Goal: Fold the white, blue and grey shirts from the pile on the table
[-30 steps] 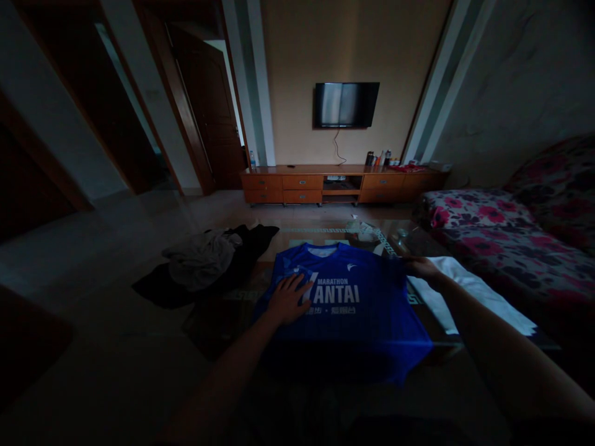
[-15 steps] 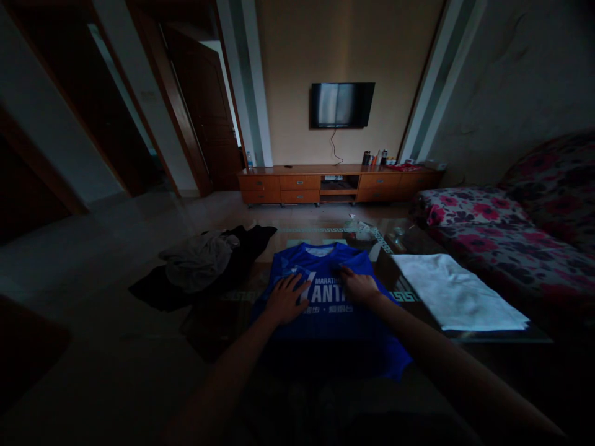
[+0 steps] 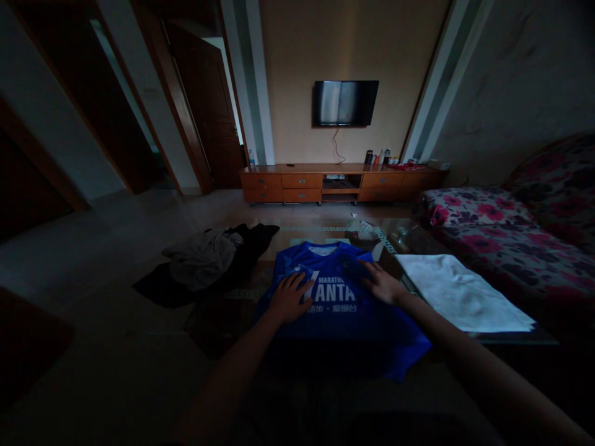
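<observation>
A blue sleeveless sports shirt [image 3: 332, 322] with white lettering lies on the glass-topped table [image 3: 502, 337], its neckline away from me. My left hand [image 3: 292, 298] rests flat on the left of its chest, fingers spread, beside the lettering. On the right side of the chest is my right hand [image 3: 383, 284], its fingers stretched out toward the shirt's right edge. Neither hand grips the cloth. The lower part of the shirt sinks into shadow, and a corner of it spreads out at the lower right under my right forearm.
A folded white cloth [image 3: 460, 291] lies on the table's right. Black and grey clothes [image 3: 204, 260] are heaped at the left. Behind stand a low wooden cabinet [image 3: 302, 181] and a wall-mounted television [image 3: 346, 103]. A flowered sofa [image 3: 520, 241] is at the right.
My right hand has slid to the right across the shirt, and its curled fingers have opened out. The shirt's right side is spread wider. My left hand stays at the same spot on the shirt.
</observation>
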`<state>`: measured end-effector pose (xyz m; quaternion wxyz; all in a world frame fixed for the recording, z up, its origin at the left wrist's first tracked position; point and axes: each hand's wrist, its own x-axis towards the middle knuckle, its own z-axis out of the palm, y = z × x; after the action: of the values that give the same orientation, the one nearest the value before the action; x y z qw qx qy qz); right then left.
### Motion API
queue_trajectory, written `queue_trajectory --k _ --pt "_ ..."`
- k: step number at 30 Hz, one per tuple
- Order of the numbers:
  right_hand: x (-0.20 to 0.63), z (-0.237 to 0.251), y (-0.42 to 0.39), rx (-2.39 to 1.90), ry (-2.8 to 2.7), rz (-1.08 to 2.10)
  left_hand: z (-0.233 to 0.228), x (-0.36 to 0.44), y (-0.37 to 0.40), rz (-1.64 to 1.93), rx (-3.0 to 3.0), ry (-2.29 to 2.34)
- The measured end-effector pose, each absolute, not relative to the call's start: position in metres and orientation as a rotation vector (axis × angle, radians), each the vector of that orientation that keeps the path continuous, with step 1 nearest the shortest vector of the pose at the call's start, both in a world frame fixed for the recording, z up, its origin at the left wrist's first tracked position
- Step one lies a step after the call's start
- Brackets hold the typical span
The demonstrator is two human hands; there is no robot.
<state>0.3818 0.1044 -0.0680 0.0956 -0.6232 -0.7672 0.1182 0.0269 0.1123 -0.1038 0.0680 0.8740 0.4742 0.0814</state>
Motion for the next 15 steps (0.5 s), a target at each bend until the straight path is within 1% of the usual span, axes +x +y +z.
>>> queue_trajectory --k 3,6,9,12,15 --pt "0.419 -0.079 0.094 -1.993 -2.285 0.369 -0.107 0.027 0.114 0.256 2.637 1.427" --pt "0.441 -0.092 0.079 -2.135 -2.282 0.301 -0.111 0.026 0.116 0.267 2.636 1.430" --pt "0.448 -0.095 0.068 -2.272 -2.174 0.201 -0.113 0.025 0.117 0.286 2.642 1.427" --pt "0.451 -0.093 0.065 -2.466 -2.016 0.181 -0.112 0.025 0.117 0.283 2.651 1.431" --pt "0.451 -0.091 0.065 -2.435 -2.021 0.191 -0.112 0.025 0.117 0.269 2.658 1.430"
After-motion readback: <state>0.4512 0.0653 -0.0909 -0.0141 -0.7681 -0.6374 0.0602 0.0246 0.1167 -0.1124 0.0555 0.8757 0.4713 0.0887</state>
